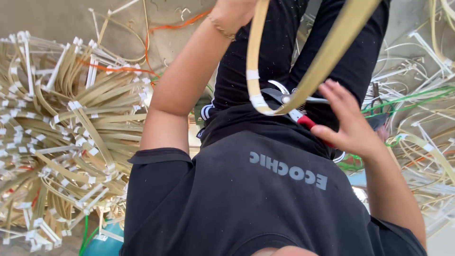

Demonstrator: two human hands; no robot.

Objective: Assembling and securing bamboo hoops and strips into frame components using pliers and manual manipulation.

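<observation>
My left hand point(233, 13), with a thin bracelet on the wrist, is raised at the top edge and grips one end of a long pale flat strip point(327, 52). The strip hangs in a loop over my lap, with white tape bands point(254, 76) wound on it near the bend. My right hand point(350, 124) holds red-handled shears point(289, 100). Their metal blades sit against the bottom of the loop. I wear a black shirt and black trousers, which fill the middle of the view.
A big heap of similar pale strips with white taped ends point(71, 132) lies on the ground to my left. More loose strips, green wire point(407, 97) and orange cord point(113, 68) lie around. A teal round object point(102, 242) shows at the bottom left.
</observation>
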